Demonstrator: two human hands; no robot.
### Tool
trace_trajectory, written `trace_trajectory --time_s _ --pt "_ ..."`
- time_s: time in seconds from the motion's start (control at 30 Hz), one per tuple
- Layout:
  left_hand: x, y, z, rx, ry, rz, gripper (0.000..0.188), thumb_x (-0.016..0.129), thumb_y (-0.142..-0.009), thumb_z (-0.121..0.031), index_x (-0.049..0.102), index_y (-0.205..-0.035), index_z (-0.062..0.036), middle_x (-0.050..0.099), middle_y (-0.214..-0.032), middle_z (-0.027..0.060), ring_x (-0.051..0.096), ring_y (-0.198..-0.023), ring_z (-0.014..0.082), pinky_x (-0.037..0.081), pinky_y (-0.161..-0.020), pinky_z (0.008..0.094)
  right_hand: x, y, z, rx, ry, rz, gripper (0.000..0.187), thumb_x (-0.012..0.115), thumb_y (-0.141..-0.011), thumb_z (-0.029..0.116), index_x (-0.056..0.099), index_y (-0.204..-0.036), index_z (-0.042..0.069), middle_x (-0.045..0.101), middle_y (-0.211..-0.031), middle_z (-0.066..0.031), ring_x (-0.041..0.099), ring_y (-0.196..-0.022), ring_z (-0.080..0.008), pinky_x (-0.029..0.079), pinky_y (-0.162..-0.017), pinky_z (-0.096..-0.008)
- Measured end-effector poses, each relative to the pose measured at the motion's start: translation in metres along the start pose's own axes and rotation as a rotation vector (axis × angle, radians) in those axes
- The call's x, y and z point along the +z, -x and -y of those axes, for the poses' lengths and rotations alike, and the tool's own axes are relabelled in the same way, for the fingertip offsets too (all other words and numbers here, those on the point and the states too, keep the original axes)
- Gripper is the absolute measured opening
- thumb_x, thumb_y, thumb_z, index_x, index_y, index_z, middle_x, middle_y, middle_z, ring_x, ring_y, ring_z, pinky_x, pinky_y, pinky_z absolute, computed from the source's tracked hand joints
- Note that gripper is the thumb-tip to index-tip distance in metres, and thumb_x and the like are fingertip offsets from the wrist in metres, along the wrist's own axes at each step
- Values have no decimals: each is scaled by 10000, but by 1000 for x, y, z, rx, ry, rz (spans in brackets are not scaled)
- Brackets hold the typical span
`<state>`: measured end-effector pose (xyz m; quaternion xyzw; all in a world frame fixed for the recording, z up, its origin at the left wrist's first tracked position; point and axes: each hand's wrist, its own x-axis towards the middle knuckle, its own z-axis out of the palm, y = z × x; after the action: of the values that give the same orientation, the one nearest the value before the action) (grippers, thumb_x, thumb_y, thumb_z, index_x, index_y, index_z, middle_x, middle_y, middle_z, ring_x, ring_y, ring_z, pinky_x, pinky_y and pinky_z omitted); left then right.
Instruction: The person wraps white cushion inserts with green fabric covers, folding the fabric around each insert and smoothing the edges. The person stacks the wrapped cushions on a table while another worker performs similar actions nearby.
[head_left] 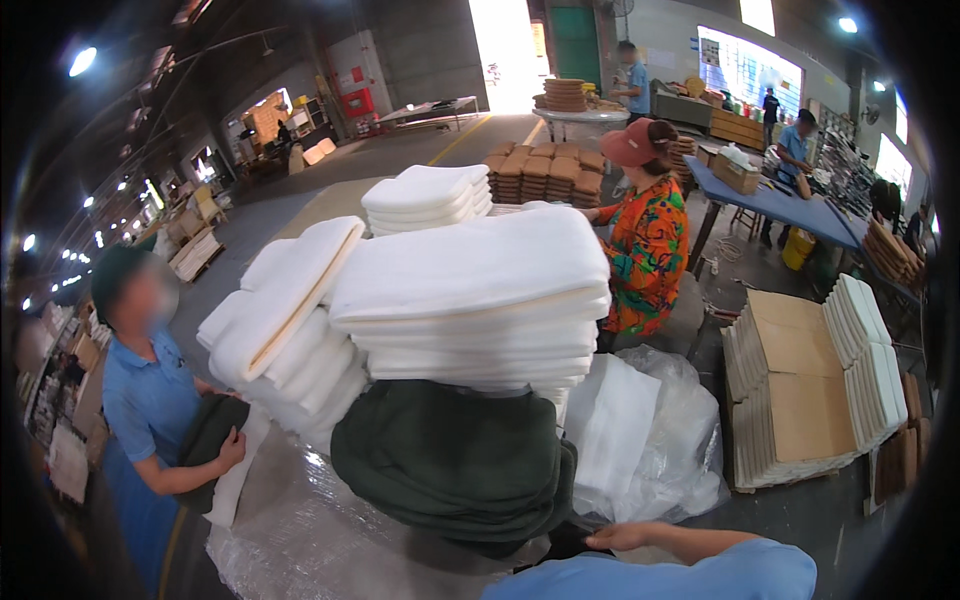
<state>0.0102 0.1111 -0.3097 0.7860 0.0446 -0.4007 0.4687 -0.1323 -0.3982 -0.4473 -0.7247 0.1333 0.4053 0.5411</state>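
Note:
My right hand (618, 537) is near the lower edge, with the forearm bent in from the right. Its fingers are closed at the edge of a piece of dark cloth (568, 541), most of which is hidden by my blue sleeve (680, 575). Just beyond lies a thick pile of folded dark green cloth (450, 460) on a table covered in clear plastic (290, 520). Behind that rises a tall stack of folded white padding (470, 270), with another white stack (290, 300) leaning at its left. My left hand does not show.
At left, a person in blue (150, 370) holds dark green cloth and a white sheet. Across the stack stands a person in an orange patterned shirt (650, 250). To the right are a clear plastic bag (680, 430), cardboard-topped stacks (800, 350) and a blue table (770, 200).

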Motion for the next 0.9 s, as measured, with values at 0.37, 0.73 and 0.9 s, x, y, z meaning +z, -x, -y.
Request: trace_trajectory --time_s 0.37,0.73,0.9 --pt "23 -26 -67 123 -271 209 611 678 -1047 -354 524 -1534 -19 621 -1476 152 589 -1361 279 474 -1127 455 46 16 -89 97 -458 -119 715 559 -1034 634 582 -1522 112 576 -1519 -151 576 -1360 -275 484 -1086 -413" --pt "-2 -59 -214 598 -167 -221 404 673 -975 -64 648 -1370 17 747 -1238 111 707 -1119 208 547 -965 341 -200 73 64 -429 -522 -564 261 683 -1044 261 756 -1090 15 757 -905 -62 706 -775 -142 562 -727 -283" --pt "-12 -58 -361 900 -153 -390 406 624 -1035 -36 595 -1432 45 716 -1318 142 661 -1240 179 506 -1054 317 -283 135 187 -761 -559 -782 217 651 -1061 220 723 -1052 15 708 -806 -40 641 -657 -102 532 -643 -258"
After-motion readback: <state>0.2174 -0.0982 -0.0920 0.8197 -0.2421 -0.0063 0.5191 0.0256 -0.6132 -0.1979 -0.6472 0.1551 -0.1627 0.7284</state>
